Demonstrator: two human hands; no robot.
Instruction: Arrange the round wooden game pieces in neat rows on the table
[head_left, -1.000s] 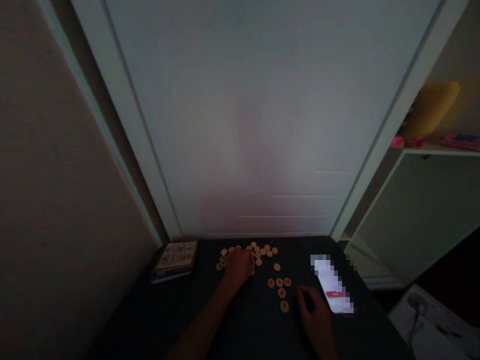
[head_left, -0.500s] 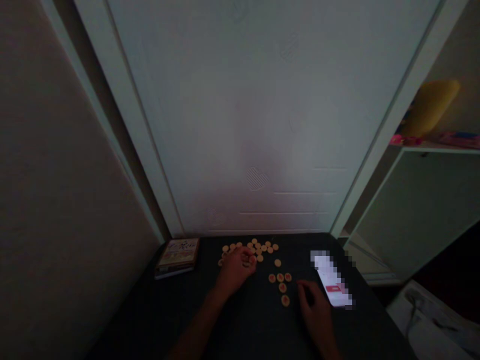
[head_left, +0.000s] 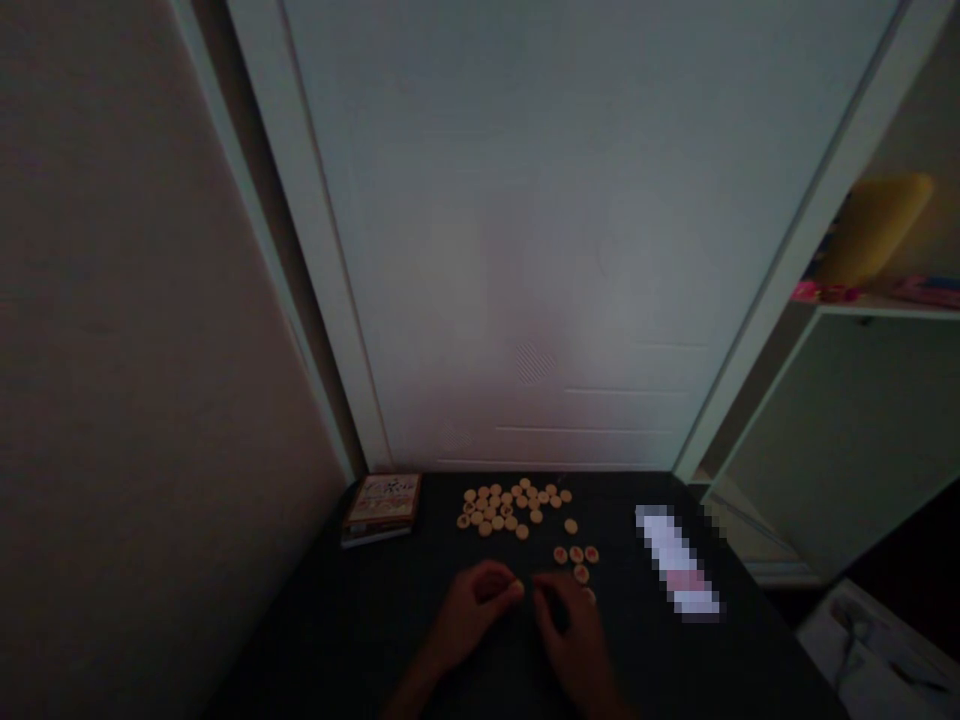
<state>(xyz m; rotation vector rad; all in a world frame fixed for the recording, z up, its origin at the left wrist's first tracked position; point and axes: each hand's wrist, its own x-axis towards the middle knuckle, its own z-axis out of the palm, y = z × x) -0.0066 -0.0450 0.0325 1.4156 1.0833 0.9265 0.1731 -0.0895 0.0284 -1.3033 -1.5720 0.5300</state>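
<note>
My left hand is over the near part of the dark table, its thumb and forefinger pinching a small round wooden Chinese chess piece. Just right of that piece is my right hand, fingers curled, with a small gap between thumb and forefinger and nothing visible in it. Beyond the right hand lie several pieces with red markings, a row with others below it; the lowest is partly hidden by this hand. Farther back, a loose cluster of pale pieces is spread out, mostly showing plain faces.
A box or book with a printed cover lies at the table's back left. To the right is a lit phone, its screen blurred out. A white panel rises behind the table, and a shelf unit stands at right.
My left hand has drawn back from the cluster towards me with a piece in its fingers. My right hand has moved left to meet it. The view has shifted slightly.
</note>
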